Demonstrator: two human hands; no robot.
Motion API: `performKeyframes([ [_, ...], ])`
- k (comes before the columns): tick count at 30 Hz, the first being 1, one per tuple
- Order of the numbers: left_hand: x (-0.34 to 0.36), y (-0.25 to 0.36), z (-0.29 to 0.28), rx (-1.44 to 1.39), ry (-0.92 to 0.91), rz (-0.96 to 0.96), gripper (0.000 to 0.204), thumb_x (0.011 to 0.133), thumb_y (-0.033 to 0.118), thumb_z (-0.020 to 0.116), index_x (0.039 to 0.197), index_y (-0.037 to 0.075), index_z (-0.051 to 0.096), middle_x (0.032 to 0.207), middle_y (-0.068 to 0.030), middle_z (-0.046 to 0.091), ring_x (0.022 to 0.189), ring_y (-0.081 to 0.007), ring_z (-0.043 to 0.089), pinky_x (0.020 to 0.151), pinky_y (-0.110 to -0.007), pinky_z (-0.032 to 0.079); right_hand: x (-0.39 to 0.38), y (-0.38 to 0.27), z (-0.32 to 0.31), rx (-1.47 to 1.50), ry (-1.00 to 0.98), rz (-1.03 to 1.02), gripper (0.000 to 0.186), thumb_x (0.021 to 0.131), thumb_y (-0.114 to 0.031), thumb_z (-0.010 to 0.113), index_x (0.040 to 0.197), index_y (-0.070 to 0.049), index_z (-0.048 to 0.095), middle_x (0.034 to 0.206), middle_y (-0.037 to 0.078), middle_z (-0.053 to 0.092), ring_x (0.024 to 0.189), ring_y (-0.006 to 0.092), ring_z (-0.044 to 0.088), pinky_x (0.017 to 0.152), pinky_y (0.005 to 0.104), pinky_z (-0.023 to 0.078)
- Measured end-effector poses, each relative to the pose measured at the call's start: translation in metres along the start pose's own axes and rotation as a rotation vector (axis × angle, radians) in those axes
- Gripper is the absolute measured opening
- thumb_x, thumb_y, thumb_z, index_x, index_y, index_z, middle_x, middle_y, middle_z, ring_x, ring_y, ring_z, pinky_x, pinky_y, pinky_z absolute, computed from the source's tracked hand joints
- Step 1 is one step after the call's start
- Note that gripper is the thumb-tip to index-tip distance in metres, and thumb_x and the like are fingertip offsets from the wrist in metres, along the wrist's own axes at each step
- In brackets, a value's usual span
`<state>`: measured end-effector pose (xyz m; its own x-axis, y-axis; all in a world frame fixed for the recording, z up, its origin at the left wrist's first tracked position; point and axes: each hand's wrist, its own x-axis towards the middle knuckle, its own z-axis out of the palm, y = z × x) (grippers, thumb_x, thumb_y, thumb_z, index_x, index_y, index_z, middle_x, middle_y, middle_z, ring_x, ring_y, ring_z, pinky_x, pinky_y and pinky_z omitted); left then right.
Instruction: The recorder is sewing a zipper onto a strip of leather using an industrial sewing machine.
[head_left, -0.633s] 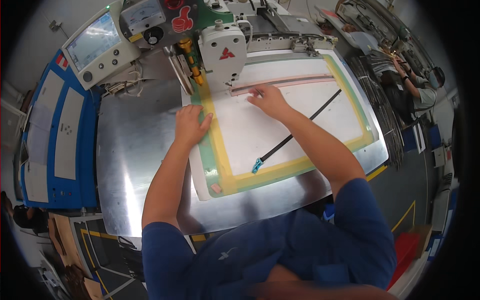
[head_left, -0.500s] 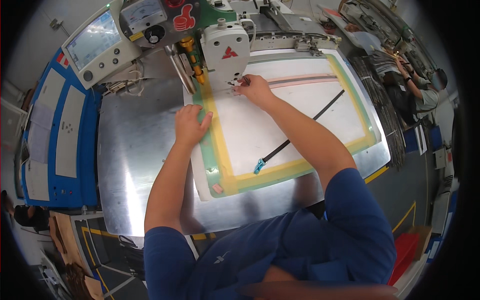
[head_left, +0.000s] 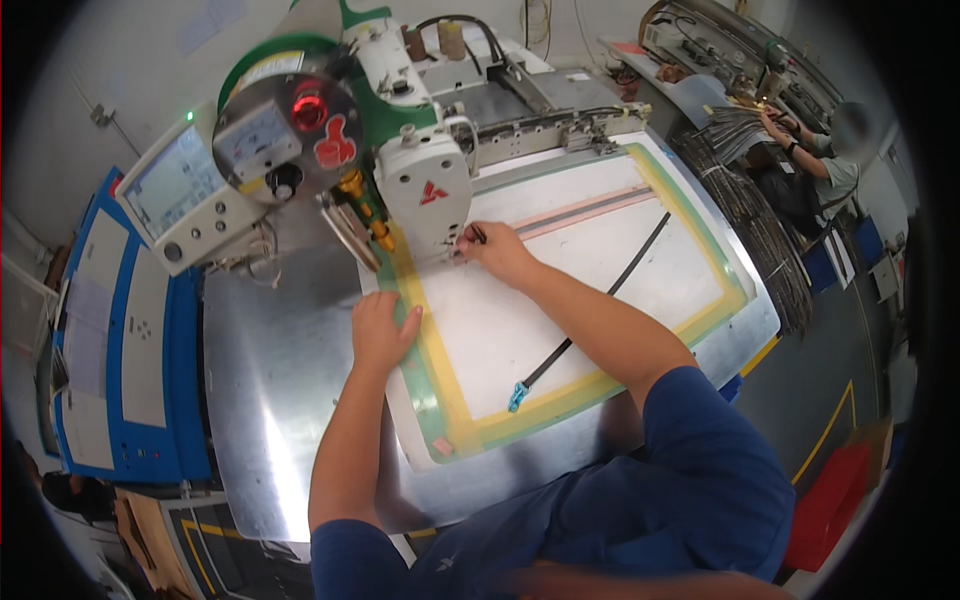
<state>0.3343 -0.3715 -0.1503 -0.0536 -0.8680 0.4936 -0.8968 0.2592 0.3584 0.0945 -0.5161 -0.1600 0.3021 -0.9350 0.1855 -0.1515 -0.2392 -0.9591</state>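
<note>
Your left hand (head_left: pixel 383 330) lies flat and open on the frame's (head_left: pixel 437 385) left edge. Your right hand (head_left: pixel 497 254) pinches a small dark tool (head_left: pixel 476 236) under the machine head (head_left: pixel 428 190). The black strap (head_left: pixel 600 300) lies diagonally across the frame, seemingly unsewn; stitching looks still ahead.

Person seen from above, own body entering at the lower edge. Blue short-sleeved shirt, plain cloth, one even colour; sleeves end above the elbows, hems loose and slightly creased. A small pale mark shows on the shirt front near the bottom edge, too small to make out. Both forearms bare from sleeve to wrist. Left hand (head_left: pixel 383 330) bare: no glove, ring or watch visible. Right hand (head_left: pixel 497 254) bare as well, no wristband. Lower shirt front blurs at the picture's rim.
</note>
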Motion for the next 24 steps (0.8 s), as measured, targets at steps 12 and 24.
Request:
performKeyframes([
  [12,0.051,0.059,0.022,-0.071,-0.107,0.161,0.03,0.097,0.022,0.066,0.123,0.007,0.068,0.102,-0.0156,0.07,0.095,-0.0384,0.065,0.087,-0.049,0.05,-0.046,-0.051,-0.025,0.207,-0.112,0.221,0.008,0.1,-0.012,0.064,0.102,-0.006,0.068,0.079,0.0,0.061,0.062,0.009,0.051,0.054,0.0271,0.043],
  [24,0.071,0.072,0.041,-0.128,-0.054,0.274,0.02,0.098,0.016,0.06,0.086,0.001,0.061,0.091,-0.0205,0.064,0.088,-0.0438,0.061,0.078,-0.054,0.048,-0.046,-0.033,-0.029,0.142,-0.321,0.062,0.005,0.096,-0.005,0.062,0.097,-0.003,0.066,0.09,0.001,0.064,0.086,0.011,0.055,0.082,0.0287,0.047],
])
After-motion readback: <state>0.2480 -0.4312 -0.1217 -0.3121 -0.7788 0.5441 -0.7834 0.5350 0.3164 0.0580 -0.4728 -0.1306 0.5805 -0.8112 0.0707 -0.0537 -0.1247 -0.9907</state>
